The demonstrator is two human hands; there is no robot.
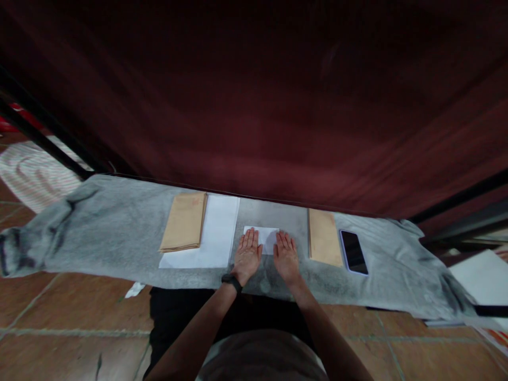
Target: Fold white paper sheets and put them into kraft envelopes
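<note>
While it lies flat mid-cloth on the grey cloth (119,233), the folded white paper (268,234) has its long axis left-right. Count: one paper, one brown envelope stack (184,222), one white sheet (217,238), one single brown envelope (324,237), one phone (353,252). Left hand (246,255) and right hand (286,257) are palm-down side by side, fingers straight, pressing the paper, grasping nothing.

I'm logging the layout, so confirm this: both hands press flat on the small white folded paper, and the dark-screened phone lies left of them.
Wrong side: the head view shows the dark-screened phone right of them, beside a brown paper envelope. The left hand and right hand do press flat on the small white folded paper.
</note>
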